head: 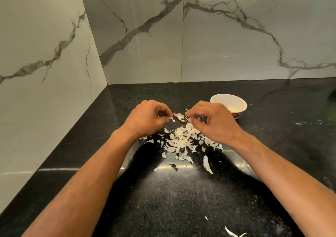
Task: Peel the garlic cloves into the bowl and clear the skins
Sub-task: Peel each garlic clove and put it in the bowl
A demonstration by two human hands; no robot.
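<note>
Both hands are hovering over the heap of pale papery garlic skins (183,140) on the speckled black stone tabletop (181,200), the left hand (148,117) pinching a small skin flake, the right hand (212,121) narrowly curled on something I cannot tell, so loose flakes are risking drifting right into the small white bowl (229,103) of peeled cloves, or off the near edge.

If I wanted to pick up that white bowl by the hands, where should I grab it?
Probably by the far right rim of the white bowl, coming from the right with a thumb-and-finger grip. It stands upright and open-topped on the black counter, so the thin rim is easy to pinch. The right hand hides its near left side, and the skins lie there too.
</note>
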